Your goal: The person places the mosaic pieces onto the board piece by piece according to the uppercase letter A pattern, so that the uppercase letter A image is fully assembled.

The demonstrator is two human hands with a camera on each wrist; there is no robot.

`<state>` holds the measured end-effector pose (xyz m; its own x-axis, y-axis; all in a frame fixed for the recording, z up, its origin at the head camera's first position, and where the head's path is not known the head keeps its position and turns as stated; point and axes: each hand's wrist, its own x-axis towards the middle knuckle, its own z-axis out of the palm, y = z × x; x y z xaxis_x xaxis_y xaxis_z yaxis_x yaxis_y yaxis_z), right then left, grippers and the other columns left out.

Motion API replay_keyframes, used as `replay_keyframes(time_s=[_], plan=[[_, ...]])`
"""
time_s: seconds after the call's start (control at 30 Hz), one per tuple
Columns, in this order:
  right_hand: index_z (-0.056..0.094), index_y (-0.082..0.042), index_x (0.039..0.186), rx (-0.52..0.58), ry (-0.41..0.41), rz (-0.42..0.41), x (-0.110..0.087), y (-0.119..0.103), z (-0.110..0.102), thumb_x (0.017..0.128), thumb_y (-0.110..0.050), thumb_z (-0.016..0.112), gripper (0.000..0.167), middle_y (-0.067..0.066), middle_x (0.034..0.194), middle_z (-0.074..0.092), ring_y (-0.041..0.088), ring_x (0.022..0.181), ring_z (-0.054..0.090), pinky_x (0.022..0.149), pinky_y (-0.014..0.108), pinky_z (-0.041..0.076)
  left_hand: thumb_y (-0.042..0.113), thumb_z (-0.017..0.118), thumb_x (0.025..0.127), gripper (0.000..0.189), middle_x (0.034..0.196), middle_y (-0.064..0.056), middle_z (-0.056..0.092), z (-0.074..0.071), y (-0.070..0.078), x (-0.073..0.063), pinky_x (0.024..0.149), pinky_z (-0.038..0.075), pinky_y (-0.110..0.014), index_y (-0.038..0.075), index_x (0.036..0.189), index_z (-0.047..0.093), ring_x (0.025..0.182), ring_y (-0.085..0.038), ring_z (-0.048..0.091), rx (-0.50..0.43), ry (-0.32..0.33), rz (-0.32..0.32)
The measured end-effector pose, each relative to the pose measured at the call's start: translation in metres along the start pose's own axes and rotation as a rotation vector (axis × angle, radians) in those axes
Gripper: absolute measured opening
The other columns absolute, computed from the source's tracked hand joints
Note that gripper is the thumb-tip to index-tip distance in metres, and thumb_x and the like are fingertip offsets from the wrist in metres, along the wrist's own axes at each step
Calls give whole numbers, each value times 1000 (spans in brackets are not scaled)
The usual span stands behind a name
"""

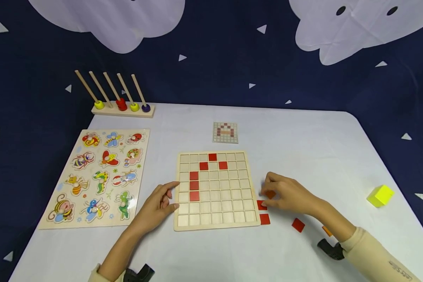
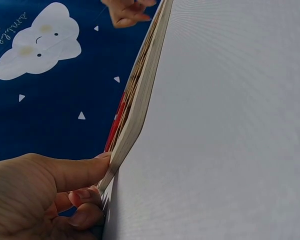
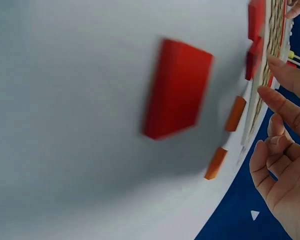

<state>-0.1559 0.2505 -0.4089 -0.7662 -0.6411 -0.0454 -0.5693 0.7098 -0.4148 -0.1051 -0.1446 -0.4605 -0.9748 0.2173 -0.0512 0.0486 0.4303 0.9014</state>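
Observation:
A wooden grid board (image 1: 217, 228) lies on the table with several red square tiles (image 1: 194, 185) in its cells. My left hand (image 1: 155, 209) touches the board's left edge with index fingertip and thumb; its other fingers are curled. The left wrist view shows the thumb (image 2: 80, 172) against the rim. Beside the board's right edge, my right hand (image 1: 289, 194) hovers low over loose tiles. Below its fingers are an orange tile (image 1: 270, 194) and a red tile (image 1: 262, 205). In the right wrist view the fingers (image 3: 285, 107) are apart, and nothing shows between them.
Another red tile (image 1: 264, 219) lies by the board's lower right corner. Farther right are a red tile (image 1: 298, 225), an orange piece (image 1: 327, 231) and a yellow block (image 1: 380, 196). A pattern card (image 1: 225, 132) is behind the board; an insect puzzle (image 1: 95, 178) and peg stand (image 1: 123, 111) stay left.

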Motion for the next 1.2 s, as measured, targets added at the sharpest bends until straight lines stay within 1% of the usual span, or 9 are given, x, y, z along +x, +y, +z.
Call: replay_keyframes(time_s=[0.13,0.2,0.33,0.6,0.73,0.83,1.0,1.07,1.2], plan=[[75,-19,93,-8,-7,-13,-11,1,7,76,-23,86,20,-14,94,51,3,87,58,76,26,51,-2,70,86,58,98,-8,44,0,0,0,62,36,-20,4,141,50,73,-8,39,3,0,0],[75,-18,94,-29,-3,-28,-13,0,10,77,-22,85,21,-13,94,50,4,85,56,74,25,51,-3,70,86,58,98,-8,44,0,0,0,62,36,-20,4,140,51,73,-7,39,4,0,1],[75,-15,95,-68,14,-62,-14,1,13,77,-21,84,20,-11,95,51,5,84,53,73,26,50,-2,70,86,58,98,-8,44,0,0,0,62,36,-20,4,140,51,73,-7,39,2,2,7],[75,-14,91,-83,36,-131,-14,3,12,75,-17,82,17,-11,94,53,4,86,52,73,25,50,-1,71,86,56,97,-7,44,1,-3,0,61,36,-20,2,139,52,73,-7,39,-6,10,43],[76,-14,92,-86,30,-116,-14,5,7,74,-18,82,20,-12,95,53,3,88,54,74,25,51,-1,71,86,57,97,-7,44,1,-3,1,61,36,-20,3,139,52,73,-7,39,-8,8,34],[76,-14,92,-76,31,-91,-13,6,2,74,-18,82,20,-12,93,52,3,86,57,74,24,51,-1,71,86,58,97,-7,44,0,-1,1,62,36,-19,5,140,51,73,-7,39,-14,1,8],[75,-11,90,-66,65,-91,-3,6,-3,72,-14,83,19,-7,87,50,7,77,54,67,21,47,-1,71,86,57,98,-8,44,0,-1,1,61,36,-20,3,140,51,74,-7,39,-24,-3,14],[75,-9,90,-64,73,-99,5,4,-4,73,-14,83,20,-4,87,51,9,74,52,65,20,45,-2,70,86,57,98,-9,44,0,-1,1,61,36,-20,3,140,51,73,-7,39,-24,-4,12],[75,-7,93,-48,63,-114,24,-1,-6,75,-15,82,21,-2,89,53,10,73,53,63,20,46,-2,70,86,58,98,-8,44,0,-1,1,61,36,-19,4,140,51,73,-7,39,-21,-1,4]])
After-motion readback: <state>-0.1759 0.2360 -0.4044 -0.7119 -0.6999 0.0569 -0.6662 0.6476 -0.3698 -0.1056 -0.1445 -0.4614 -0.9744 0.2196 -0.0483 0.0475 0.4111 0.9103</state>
